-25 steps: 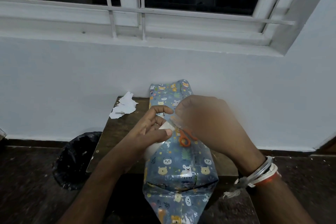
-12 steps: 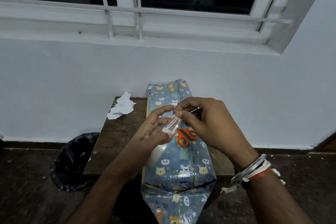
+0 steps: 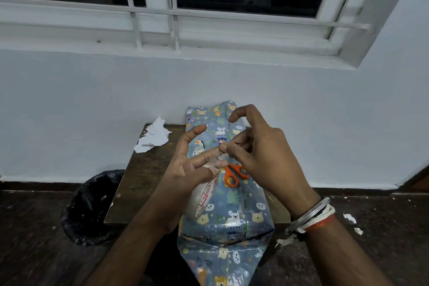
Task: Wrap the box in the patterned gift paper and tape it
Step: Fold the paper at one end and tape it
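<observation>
One wrapped box [image 3: 232,211], long axis toward wall [image 3: 301,111], right hand [image 3: 262,153] perhaps pinching tape [image 3: 217,163]

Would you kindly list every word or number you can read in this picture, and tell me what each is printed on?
"VDER-" and "WOND": red letters, cut off, on the core of the tape roll.
"STAPE": lower on the same core, its start hidden.
Boxed code on that core: too small to read.
No words on the gift paper, only animal pictures.
</observation>
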A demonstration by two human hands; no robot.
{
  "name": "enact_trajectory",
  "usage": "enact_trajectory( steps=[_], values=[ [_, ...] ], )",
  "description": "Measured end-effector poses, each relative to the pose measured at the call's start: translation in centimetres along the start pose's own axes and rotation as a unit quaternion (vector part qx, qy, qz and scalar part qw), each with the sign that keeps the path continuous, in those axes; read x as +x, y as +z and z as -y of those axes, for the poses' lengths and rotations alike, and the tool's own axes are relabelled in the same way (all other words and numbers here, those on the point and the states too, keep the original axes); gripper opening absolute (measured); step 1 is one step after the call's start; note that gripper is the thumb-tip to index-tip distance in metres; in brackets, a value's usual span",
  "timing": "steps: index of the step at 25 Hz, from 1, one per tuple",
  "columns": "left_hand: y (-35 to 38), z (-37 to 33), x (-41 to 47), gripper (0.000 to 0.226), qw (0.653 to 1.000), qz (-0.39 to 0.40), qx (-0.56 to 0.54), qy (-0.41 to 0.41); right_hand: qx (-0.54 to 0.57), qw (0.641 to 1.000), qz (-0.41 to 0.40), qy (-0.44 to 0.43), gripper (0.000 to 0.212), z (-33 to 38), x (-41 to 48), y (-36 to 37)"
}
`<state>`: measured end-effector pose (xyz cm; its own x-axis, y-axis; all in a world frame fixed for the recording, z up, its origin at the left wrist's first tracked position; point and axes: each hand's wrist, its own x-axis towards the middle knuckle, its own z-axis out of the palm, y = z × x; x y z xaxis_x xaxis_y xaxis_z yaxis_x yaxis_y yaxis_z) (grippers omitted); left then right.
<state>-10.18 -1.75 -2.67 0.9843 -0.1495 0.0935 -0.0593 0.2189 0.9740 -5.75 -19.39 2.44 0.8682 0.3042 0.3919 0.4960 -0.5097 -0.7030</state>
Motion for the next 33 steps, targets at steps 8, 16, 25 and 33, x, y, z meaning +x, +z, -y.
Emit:
enact_trajectory(
  steps=[8, 16, 25, 33],
  values=[
    [-0.2, -0.4, -0.3, 0.072, 1.0, -0.019, 0.001, -0.012, -0.076, 0.991, -0.103, 0.024, 0.051, -0.6, -0.2, 1.1],
    [-0.6, -1.5, 0.1, 0.065, 0.999, -0.025, -0.02, -0.004, -0.309, 0.936, 0.122, 0.114, 0.02, -3.7, -1.3, 2.8],
    [-1.1, -2.1, -0.2, 0.066, 0.999, -0.037, -0.026, 0.008, -0.3, 0.94, 0.093, 0.131, 0.026, -2.8, -1.3, 2.0],
    [-1.7, -2.5, -0.2, 0.048, 0.999, -0.038, -0.014, -0.011, 0.198, 0.908, 0.342, 0.138, 0.045, -2.3, -1.7, -2.4]
  ],
)
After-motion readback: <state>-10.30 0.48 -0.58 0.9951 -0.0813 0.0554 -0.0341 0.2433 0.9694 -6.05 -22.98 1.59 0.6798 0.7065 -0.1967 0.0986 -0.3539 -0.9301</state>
